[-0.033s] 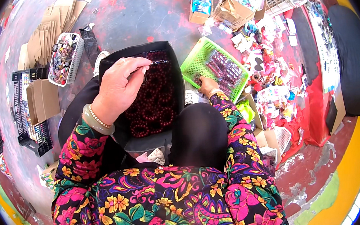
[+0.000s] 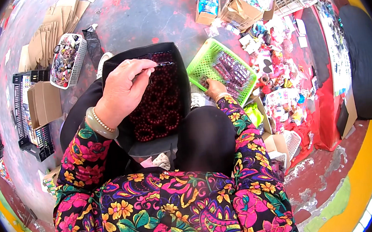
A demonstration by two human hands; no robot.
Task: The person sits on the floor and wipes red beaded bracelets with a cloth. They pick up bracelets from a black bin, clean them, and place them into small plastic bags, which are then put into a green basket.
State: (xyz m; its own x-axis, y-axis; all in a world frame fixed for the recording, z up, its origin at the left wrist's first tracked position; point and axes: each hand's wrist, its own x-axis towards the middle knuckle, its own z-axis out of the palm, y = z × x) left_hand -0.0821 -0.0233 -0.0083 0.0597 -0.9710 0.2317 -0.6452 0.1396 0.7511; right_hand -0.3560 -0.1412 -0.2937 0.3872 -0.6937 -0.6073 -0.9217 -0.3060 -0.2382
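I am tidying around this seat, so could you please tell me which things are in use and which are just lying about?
In use:
left hand pinching a thin pin-like piece
black tray of dark red bead bracelets
right hand in the green basket

Lying about:
white basket of trinkets
flat cardboard
small blue box

We see through one head-worn fisheye looking steeply down over the seated person's lap; the black tray of dark red bead bracelets (image 2: 159, 98) sits near, mid-frame; the paint-stained floor (image 2: 139, 16) curves away toward the rim; no second view shares the scene.
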